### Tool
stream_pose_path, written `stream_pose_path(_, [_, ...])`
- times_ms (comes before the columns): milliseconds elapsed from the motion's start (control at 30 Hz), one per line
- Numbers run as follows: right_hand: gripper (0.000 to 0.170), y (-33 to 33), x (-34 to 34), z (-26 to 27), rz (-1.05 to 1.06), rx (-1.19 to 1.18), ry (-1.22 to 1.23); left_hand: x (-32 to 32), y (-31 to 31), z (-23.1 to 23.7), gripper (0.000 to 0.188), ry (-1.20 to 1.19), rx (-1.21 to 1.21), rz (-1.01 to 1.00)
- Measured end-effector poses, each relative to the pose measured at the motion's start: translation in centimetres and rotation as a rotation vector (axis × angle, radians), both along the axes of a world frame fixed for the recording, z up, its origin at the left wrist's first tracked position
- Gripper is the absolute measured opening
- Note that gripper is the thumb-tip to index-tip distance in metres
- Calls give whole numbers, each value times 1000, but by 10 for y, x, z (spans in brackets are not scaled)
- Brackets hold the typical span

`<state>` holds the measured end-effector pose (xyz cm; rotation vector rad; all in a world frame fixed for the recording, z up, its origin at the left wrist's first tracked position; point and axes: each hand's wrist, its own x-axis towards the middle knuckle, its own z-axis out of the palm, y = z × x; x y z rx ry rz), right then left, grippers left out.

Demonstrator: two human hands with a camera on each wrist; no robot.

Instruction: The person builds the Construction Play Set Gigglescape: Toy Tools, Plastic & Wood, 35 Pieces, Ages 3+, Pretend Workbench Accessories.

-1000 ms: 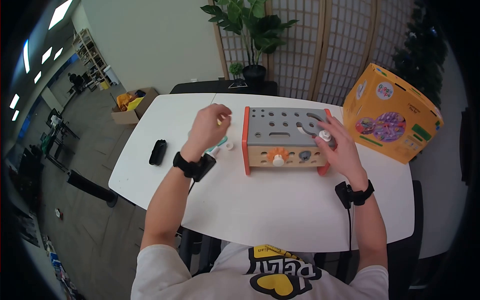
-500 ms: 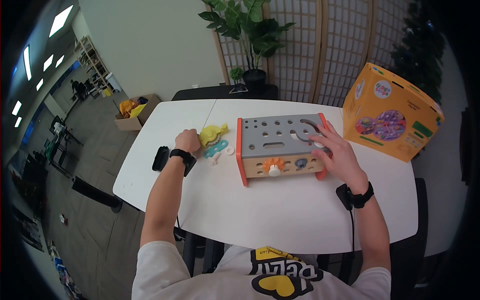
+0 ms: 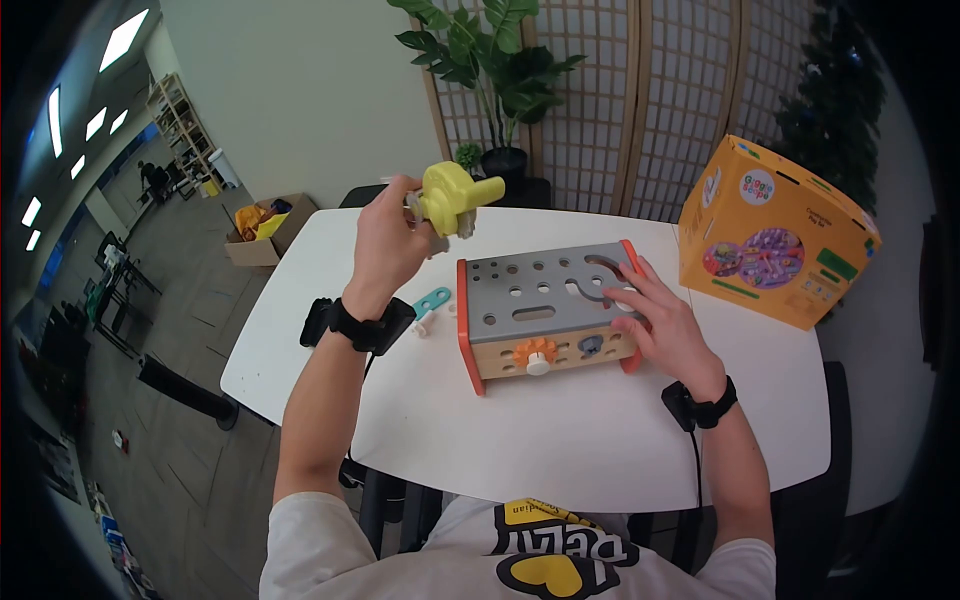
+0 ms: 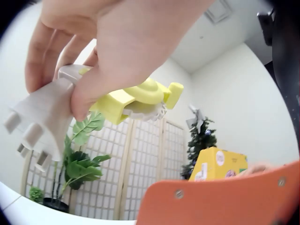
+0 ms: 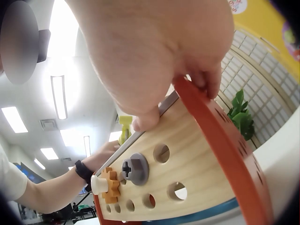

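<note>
Raised above the table's left side, my left hand [image 3: 388,235] holds a yellow-and-grey toy piece [image 3: 455,195]. In the left wrist view, the thumb and fingers pinch its grey pronged end [image 4: 47,117]; a toothed grey disc shows under the yellow body [image 4: 149,91]. My right hand [image 3: 668,325] grips the right end of a toy workbench [image 3: 545,285], thumb at the front top edge and a finger over the red side panel [image 5: 220,140]. On the bench's wooden front sit an orange gear [image 5: 111,185] with a white knob and a grey bolt [image 5: 136,168].
Left of the bench lie a teal strip [image 3: 432,300] and a small white piece [image 3: 423,325]. A black case [image 3: 316,322] sits farther left, partly behind the wrist. A large yellow box [image 3: 775,230] stands at the right. A potted plant [image 3: 503,160] is behind the white table [image 3: 560,430].
My left hand went down to the table's left side, then rose with the yellow-and-grey toy piece. The workbench has shifted left and toward me, my right hand staying on it.
</note>
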<state>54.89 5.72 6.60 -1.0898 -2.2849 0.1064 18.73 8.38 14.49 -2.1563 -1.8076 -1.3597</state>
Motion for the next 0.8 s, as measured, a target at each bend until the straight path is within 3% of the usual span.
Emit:
stream_pose_path(67, [33, 0, 0, 0, -3, 6, -7, 10, -1, -2, 30, -141, -50, -146])
stream_pose_path(300, [33, -1, 0, -2, -12, 17, -13, 23, -11, -8, 30, -109, -134, -308])
stream_pose_path(433, [34, 0, 0, -3, -8, 24, -20, 22, -8, -14, 36, -209, -196, -391])
stream_pose_path(800, [32, -1, 0, -3, -8, 12, -14, 26, -6, -23, 44, -91, -167, -353])
